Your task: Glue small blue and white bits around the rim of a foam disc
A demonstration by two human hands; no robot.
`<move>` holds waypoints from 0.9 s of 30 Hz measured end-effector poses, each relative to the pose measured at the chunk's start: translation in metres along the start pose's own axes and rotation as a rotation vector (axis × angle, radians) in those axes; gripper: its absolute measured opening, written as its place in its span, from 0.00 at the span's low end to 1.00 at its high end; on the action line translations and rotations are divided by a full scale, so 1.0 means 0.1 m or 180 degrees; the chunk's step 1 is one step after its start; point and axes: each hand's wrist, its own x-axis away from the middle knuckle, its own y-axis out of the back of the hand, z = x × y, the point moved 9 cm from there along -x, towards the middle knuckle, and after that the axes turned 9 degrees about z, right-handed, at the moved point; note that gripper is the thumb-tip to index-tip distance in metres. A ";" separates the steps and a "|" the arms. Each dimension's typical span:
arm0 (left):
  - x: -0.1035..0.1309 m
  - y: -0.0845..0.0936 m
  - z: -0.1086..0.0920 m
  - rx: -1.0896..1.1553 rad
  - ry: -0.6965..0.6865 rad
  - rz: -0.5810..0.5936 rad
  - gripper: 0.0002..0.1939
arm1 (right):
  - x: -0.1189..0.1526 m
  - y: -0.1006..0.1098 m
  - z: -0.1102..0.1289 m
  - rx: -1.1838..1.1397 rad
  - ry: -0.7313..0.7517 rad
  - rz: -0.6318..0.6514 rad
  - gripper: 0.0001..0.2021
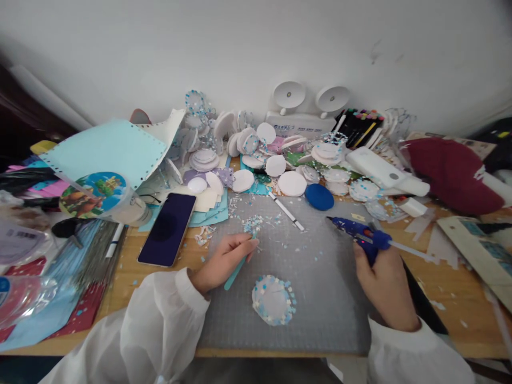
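Observation:
My left hand [228, 258] is closed around a pair of teal tweezers [235, 274], their tip close to a scatter of small blue and white paper bits [258, 221]. My right hand [382, 282] grips a blue hot glue gun [362, 234], its nozzle pointing left over the grey cutting mat [320, 304] and a clear glue stick showing at its back. Between the two hands, near the mat's front, lies a white disc [275, 300] edged with small blue and white pieces. Neither hand touches the disc.
A phone [168, 229] and a plastic cup [108, 197] stand left. Behind the mat are piled white discs [244, 141], a white pen [286, 210], a blue round lid [319, 197] and a lamp [300, 122]. A maroon cap [448, 170] lies right.

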 end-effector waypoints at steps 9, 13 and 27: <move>0.01 -0.13 -0.01 -0.0129 0.0071 0.0380 0.23 | -0.37 0.03 0.55 -0.2640 -0.0362 0.0535 0.13; 0.01 -0.20 -0.04 -0.0201 -0.0019 0.0580 0.24 | -0.39 -0.29 0.91 -0.2944 -0.0421 0.1091 0.15; 0.01 -0.32 -0.11 -0.0394 -0.0097 0.1014 0.25 | -0.55 -0.14 0.85 -0.2217 -0.0167 0.1229 0.19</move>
